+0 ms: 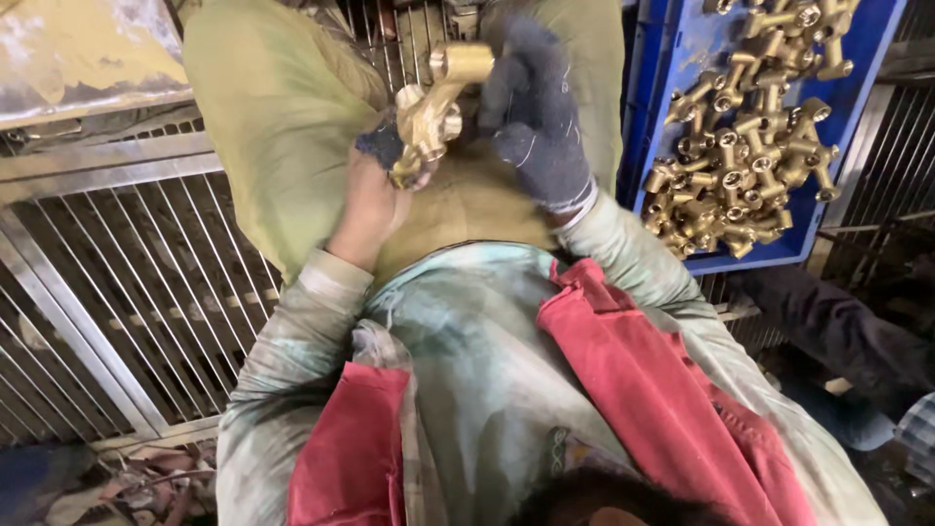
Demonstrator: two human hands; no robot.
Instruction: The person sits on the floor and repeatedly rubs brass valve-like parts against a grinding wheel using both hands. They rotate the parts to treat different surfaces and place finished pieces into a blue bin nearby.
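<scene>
Looking down over the person's chest here, and both hands are up in front of the body, working one piece. The brass fitting (435,107) is a chunky cast part with a round open socket at its top end and stubby side branches lower down. It sits between the two hands, above the lap, over a yellow-green cloth (282,127) draped across the knees.

The left hand (375,190) is wrapped around the lower end of the fitting, fingers closed on it, with a scrap of dark glove at the fingertips and the rest of the hand bare. The right hand (536,117), in a dark knitted glove, curls close beside the upper part; whether it actually grips the brass or just steadies it, I cannot tell from this angle.

That fitting looks solid, so I judge it heavy for its bulk, fully rigid, and not fragile. The polished metal could be slick, and cast edges and threads may bite. The best hold looks like the thick body below the branches, where the left hand has it, leaving the socket end free.

Off to the right, a blue crate (672,58) holds a heap of similar brass fittings (745,146). Beneath and to the left runs a metal grating (117,263).
</scene>
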